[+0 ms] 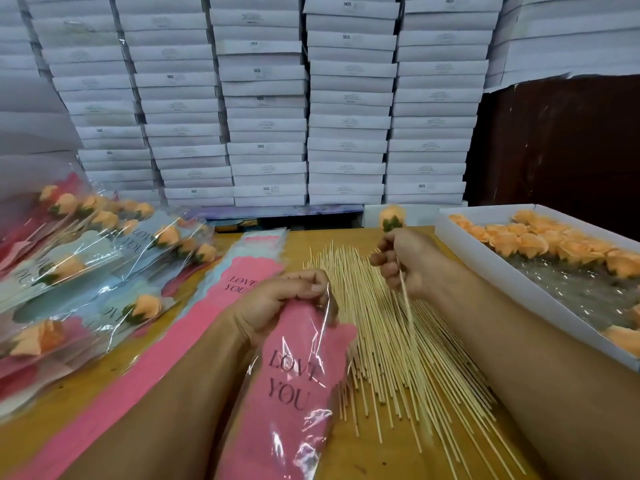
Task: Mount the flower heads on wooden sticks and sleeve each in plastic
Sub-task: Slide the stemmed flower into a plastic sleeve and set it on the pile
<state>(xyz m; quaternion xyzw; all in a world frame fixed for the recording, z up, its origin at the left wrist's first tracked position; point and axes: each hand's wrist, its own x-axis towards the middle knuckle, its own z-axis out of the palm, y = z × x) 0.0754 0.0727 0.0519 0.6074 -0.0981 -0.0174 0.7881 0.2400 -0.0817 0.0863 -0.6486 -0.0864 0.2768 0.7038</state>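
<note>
The loose spread of thin pale wooden sticks lies fanned across the yellow-brown wooden tabletop, and everything sits around it. Above its far end the right hand is closed around one wooden stick topped by a peach fabric flower head with a green calyx, the flower upright over the fist and the stick's tail slanting down over the spread. At the spread's left edge the left hand pinches shut on the top of a pink-and-clear plastic sleeve printed "LOVE YOU", which trails towards the near edge. Left of that lies a flat stack of matching pink sleeves, and further left a heap of finished sleeved flowers. Right of the spread stands a shallow white cardboard box holding more peach flower heads. Behind it all rise stacked white boxes.
</note>
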